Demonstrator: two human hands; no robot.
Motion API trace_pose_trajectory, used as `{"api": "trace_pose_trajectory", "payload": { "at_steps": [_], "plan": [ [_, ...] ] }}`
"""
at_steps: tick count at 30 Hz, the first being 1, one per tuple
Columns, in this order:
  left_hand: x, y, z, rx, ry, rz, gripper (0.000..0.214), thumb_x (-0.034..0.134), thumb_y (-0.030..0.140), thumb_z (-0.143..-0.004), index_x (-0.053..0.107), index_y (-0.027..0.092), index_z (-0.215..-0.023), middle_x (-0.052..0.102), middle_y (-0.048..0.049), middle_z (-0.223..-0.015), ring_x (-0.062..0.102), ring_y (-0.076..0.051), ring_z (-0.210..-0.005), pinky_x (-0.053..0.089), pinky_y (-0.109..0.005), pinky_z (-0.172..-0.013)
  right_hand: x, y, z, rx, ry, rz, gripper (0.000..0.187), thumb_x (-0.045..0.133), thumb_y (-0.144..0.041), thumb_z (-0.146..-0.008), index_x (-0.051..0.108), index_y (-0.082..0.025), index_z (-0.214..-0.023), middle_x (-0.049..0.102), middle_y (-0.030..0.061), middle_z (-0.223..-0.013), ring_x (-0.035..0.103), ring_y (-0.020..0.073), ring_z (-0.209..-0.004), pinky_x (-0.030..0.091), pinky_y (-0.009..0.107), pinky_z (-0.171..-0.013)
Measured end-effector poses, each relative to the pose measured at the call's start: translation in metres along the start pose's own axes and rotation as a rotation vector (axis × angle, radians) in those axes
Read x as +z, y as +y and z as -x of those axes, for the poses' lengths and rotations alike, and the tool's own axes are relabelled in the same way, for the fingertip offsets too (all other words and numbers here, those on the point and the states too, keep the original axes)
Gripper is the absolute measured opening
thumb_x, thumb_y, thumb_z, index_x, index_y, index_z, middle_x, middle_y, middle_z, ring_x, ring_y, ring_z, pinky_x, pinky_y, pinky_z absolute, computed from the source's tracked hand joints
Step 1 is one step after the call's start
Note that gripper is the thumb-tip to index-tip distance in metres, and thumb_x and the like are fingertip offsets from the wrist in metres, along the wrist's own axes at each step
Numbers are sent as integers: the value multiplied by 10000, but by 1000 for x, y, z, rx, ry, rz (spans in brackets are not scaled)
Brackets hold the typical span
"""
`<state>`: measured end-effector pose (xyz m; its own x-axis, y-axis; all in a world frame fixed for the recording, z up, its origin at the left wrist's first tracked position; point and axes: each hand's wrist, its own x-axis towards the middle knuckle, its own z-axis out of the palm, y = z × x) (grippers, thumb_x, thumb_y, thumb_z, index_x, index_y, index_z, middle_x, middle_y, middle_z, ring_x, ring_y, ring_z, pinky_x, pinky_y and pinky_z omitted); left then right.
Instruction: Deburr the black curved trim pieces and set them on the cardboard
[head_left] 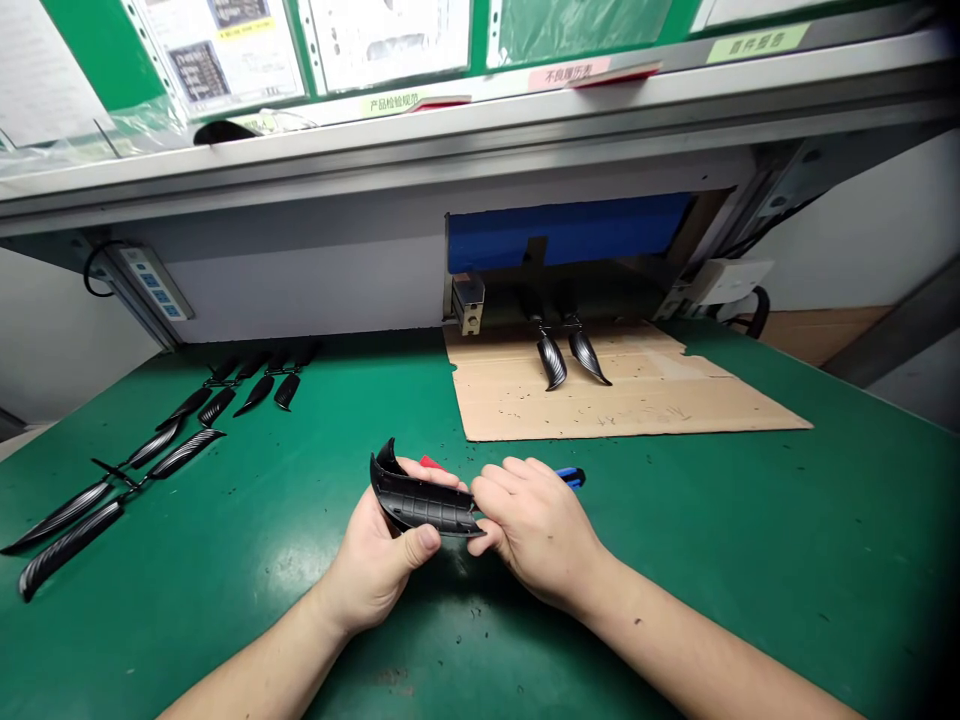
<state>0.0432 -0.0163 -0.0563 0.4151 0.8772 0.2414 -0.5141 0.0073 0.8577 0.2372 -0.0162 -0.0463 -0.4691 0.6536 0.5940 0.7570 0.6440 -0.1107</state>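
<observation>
My left hand (382,560) grips a curved black plastic part (427,505), its ribbed inner face turned up and a hooked tip at its left end. The thumb presses along the near edge, with fingers behind. At the part's right end, my right hand (532,530) is closed, thumb and curled fingers pinching around that end. Beyond the right hand shows the end of a blue and black handle (571,478); I cannot tell whether the hand touches it. A small red piece (431,462) peeks out behind the left fingers.
Several glossy black grooved parts (180,452) lie joined on the green table (712,560) at left. Two more black parts (551,362) rest on a cardboard sheet (637,410), under an opening with a blue flap (570,235). A metal-edged shelf (480,150) crosses above. Black scraps dot the table.
</observation>
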Motion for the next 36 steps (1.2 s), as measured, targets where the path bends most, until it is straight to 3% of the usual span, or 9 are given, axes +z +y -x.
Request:
{"api": "trace_pose_trajectory", "payload": {
  "at_steps": [11,16,19,24,27,32,36],
  "plan": [
    [-6,1,-2,42,-64,-115,390,729,279,-803,497,220,-1111,557,-104,-1177,519,-291,-1144,395,-486,-1028,4,4,5,0,-110,-76,733,48,-649,-987,526,-180,-690,542,31,-648,399,177,-580,245,325,-577],
    [-3,1,-3,23,-52,-69,417,757,277,-777,496,224,-1098,568,-95,-1157,520,-289,-1153,399,-471,-1022,-2,9,3,57,-229,-466,681,180,-732,-950,487,-185,-684,533,6,-670,454,155,-603,312,270,-563],
    [0,1,-2,2,9,7,439,782,255,-754,499,235,-1090,570,-72,-1165,514,-269,-1174,399,-425,-1028,-7,12,2,163,-150,-603,600,351,-730,-929,474,-187,-706,527,-6,-690,462,144,-620,324,248,-557],
    [2,0,-4,-41,140,189,476,777,232,-763,491,271,-1140,549,-38,-1267,491,-219,-1231,397,-347,-1043,-4,5,2,121,-1,-425,573,361,-699,-945,482,-181,-731,520,7,-700,442,161,-648,295,276,-613],
    [5,-1,-5,-59,188,254,482,780,252,-764,490,279,-1148,536,-34,-1303,503,-204,-1222,408,-331,-1032,4,-8,2,79,-32,-256,618,224,-675,-981,509,-175,-754,530,38,-743,420,184,-669,256,308,-622],
    [14,-2,-4,-84,230,275,476,783,288,-765,488,276,-1138,551,-35,-1291,511,-203,-1213,413,-330,-1026,13,-23,3,130,-87,-158,662,107,-628,-996,578,-167,-935,547,91,-904,431,228,-767,261,341,-659],
    [16,-5,-3,-62,267,281,528,789,277,-761,457,284,-1171,527,-38,-1316,513,-201,-1205,415,-325,-1018,15,-25,4,178,-81,-21,696,72,-615,-992,581,-156,-872,508,101,-859,405,239,-747,248,353,-652]
  ]
}}
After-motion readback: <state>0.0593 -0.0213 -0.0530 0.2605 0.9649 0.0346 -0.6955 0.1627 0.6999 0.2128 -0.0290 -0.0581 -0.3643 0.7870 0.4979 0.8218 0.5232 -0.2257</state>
